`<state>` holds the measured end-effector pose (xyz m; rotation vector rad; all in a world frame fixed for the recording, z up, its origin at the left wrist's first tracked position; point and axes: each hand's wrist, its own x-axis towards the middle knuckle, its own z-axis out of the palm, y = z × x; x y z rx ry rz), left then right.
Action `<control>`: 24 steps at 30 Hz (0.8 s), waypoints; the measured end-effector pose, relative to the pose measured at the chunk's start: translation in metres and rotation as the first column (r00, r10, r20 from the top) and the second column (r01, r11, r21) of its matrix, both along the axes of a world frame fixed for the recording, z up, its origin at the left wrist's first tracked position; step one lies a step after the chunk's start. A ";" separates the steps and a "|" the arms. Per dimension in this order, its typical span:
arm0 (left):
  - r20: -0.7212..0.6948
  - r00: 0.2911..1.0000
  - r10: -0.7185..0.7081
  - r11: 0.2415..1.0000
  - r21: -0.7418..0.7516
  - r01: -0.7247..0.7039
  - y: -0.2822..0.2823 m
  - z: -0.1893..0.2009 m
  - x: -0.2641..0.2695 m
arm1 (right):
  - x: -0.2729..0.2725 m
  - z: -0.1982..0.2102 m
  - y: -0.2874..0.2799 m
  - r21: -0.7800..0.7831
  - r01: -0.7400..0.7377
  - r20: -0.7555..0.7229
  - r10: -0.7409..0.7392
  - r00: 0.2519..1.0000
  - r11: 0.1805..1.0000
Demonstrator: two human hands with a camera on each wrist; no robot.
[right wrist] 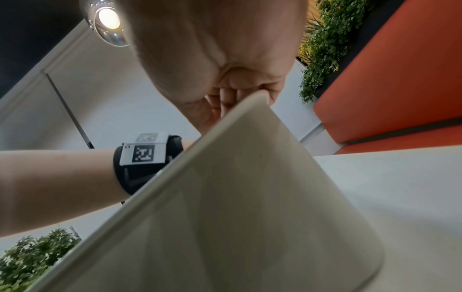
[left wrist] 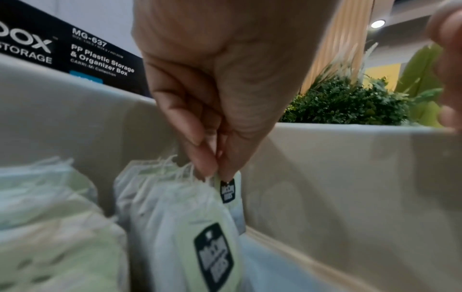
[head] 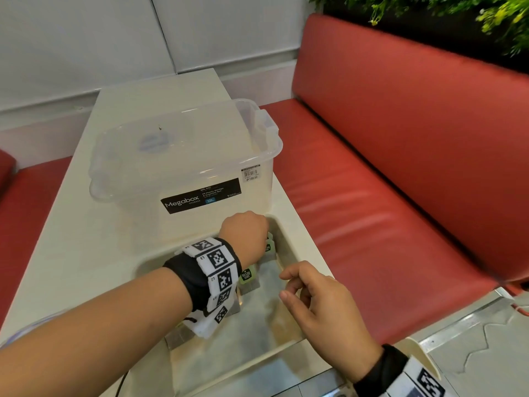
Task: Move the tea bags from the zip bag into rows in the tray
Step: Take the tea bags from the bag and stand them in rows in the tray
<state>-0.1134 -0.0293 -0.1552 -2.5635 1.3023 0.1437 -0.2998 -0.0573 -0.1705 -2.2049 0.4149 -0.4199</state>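
Note:
A cream tray sits on the near right part of the table. Tea bags with pale green tags stand in rows at its far end. My left hand reaches into the tray's far right corner. In the left wrist view its fingertips pinch the tag of one tea bag beside the tray wall. My right hand hovers over the tray's right rim, fingers loosely curled around nothing. From the right wrist the tray's outer wall fills the view. I cannot make out the zip bag.
A clear lidded Megabox storage box stands on the white table just behind the tray. A red padded bench runs along the right, with green plants above its back. The table edge is close to the tray's right side.

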 end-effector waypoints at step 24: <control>-0.124 0.992 0.029 0.944 -0.323 -0.068 0.051 0.061 0.004 | 0.001 0.021 -0.004 0.005 -0.017 -0.003 0.017 1.000 1.000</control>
